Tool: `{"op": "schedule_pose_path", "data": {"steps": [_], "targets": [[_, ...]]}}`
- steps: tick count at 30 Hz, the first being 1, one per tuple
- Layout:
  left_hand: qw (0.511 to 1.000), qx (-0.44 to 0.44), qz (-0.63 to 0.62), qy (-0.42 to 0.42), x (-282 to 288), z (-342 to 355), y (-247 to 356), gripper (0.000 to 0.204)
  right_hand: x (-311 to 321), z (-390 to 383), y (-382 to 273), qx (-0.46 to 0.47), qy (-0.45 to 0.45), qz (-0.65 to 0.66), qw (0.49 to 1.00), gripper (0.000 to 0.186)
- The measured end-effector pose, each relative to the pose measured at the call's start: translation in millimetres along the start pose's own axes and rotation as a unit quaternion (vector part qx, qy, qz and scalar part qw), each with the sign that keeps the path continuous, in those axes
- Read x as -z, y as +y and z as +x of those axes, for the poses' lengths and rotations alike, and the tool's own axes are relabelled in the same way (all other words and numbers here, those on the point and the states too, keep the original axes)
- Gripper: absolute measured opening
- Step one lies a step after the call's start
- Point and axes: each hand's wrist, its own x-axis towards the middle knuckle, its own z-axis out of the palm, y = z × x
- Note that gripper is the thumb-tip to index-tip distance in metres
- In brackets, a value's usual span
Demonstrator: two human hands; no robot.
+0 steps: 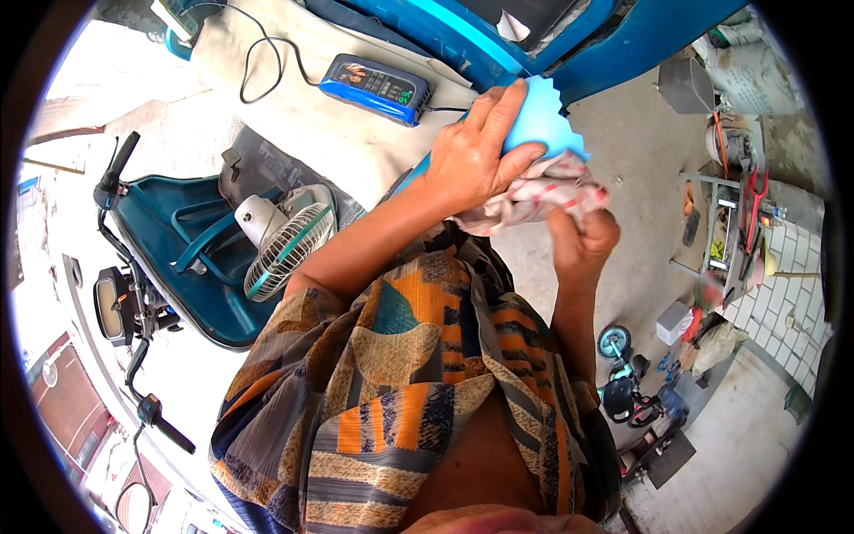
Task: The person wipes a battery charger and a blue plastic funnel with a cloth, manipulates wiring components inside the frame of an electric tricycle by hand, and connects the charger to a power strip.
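My left hand (480,147) grips a light blue piece with a jagged edge (544,120), fingers over its upper left side and thumb across its lower part. The piece looks thin; what it belongs to I cannot make out. Against its lower edge lies a bunched pale cloth (534,198) with red markings. My right hand (583,240) pinches the cloth at its right end, thumb and fingers closed and slightly blurred. To the left of my hands, a blue and black box with a lit display (375,89) rests on a beige seat cover (311,151).
A small fan (289,240) with a wire cage lies in the blue footwell of an electric vehicle (160,227), beside its handlebar (133,267). Blue bodywork (614,49) stands ahead. On the right are a metal rack (712,222) and a child's bike (623,378).
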Motion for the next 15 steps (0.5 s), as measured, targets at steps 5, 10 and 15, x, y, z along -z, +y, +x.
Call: {"op": "schedule_pose_path", "data": {"steps": [5, 10, 15], "targets": [[0.989, 0.072, -0.072, -0.107, 19.6, -20.7, 12.2, 0.059, 7.1, 10.3, 5.1, -0.042, 0.155, 0.077, 0.984, 0.015], [0.894, 0.264, -0.354, -0.07, 21.0, -32.3, 5.1, 0.042, 16.0, 26.8, 10.3, 0.004, 0.232, 0.126, 0.965, 0.011], [0.665, 0.487, -0.566, 0.032, 68.5, -34.1, -26.6, 0.047, 28.9, 85.6, -19.9, 0.108, 0.348, 0.037, 0.931, 0.008]]}}
